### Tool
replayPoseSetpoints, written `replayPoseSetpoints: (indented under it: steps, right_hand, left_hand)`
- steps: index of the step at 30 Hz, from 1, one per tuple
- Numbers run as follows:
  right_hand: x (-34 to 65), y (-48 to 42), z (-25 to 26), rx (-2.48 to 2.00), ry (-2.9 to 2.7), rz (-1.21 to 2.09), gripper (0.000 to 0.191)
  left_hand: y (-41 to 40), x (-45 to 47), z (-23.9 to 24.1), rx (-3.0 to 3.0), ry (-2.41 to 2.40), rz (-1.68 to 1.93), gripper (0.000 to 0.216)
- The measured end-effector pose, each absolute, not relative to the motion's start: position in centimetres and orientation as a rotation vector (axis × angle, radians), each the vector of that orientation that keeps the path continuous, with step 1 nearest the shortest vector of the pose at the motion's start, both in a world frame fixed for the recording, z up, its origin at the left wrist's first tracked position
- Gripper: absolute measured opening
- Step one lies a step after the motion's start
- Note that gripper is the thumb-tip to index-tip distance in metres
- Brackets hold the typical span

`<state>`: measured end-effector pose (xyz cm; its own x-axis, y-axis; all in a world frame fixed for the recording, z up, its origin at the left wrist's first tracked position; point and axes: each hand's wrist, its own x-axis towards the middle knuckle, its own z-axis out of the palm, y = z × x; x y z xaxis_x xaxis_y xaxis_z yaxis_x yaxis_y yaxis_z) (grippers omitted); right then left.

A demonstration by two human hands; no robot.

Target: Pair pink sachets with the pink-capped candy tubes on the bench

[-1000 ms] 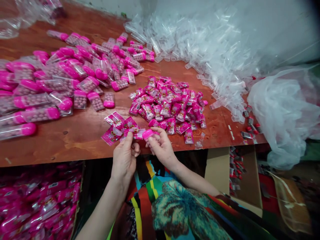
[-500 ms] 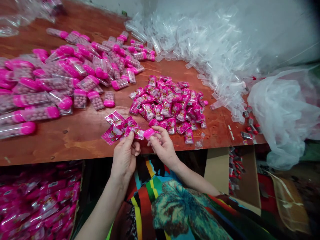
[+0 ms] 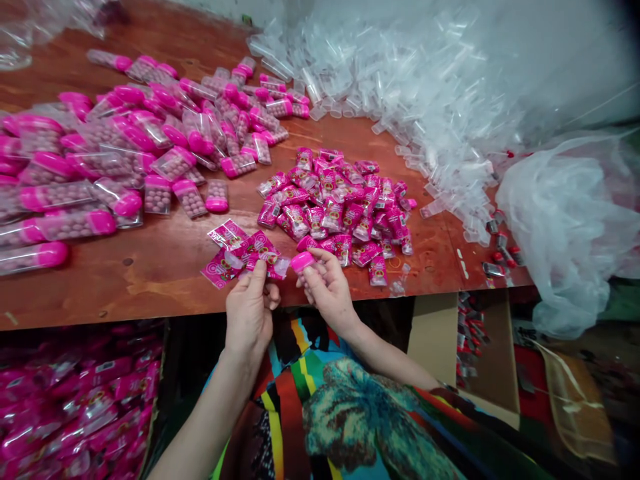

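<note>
My right hand (image 3: 327, 290) grips a small clear container with a pink cap (image 3: 302, 261), pale pink balls showing through its wall. Facing it, my left hand (image 3: 253, 303) pinches a printed pink wrapper (image 3: 265, 261) between thumb and finger. The wrapper's clear end points toward the container, with a small gap between them. Several flat pink wrappers (image 3: 220, 268) lie on the table just beyond my left hand. Past my right hand is a heap of filled pink packets (image 3: 333, 213). To the left spreads a large pile of pink-capped containers (image 3: 175, 163) filled with balls.
Empty clear tubes (image 3: 390, 87) are heaped along the wall at the back right. A translucent bag (image 3: 560, 220) sits at the table's right end, near some red-capped tubes (image 3: 505, 250). Below the table edge are a box of pink packets (image 3: 75, 400) and an open cardboard box (image 3: 433, 340).
The capped container in my right hand has moved slightly right and tilted more upright, away from the wrapper's end. My left hand keeps its pinch on the wrapper.
</note>
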<state>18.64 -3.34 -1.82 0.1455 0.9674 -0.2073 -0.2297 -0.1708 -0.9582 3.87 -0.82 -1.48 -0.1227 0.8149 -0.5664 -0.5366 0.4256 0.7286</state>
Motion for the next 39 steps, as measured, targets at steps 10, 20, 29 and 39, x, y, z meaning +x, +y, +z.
replayPoseSetpoints:
  steps: [10,20,29,39]
  right_hand:
    - [18.7,-3.5,-1.4,-1.296,-0.938,1.351,0.055]
    - [19.0,-3.1,-1.4,-1.168,-0.789,1.686,0.072]
    - [18.8,-3.2,-1.9,-1.248,-1.209,1.412,0.064]
    - [19.9,-3.2,-1.9,-1.068,-1.043,1.650,0.070]
  left_hand:
    - [-0.8,4.0,-0.9,0.297,1.210,1.138,0.062]
    - [-1.2,4.2,-0.7,0.303,1.095,1.073,0.065]
    - [-1.0,3.8,-0.3,0.350,0.999,0.957,0.066]
    - [0.0,2.3,0.2,0.422,0.928,0.932,0.067]
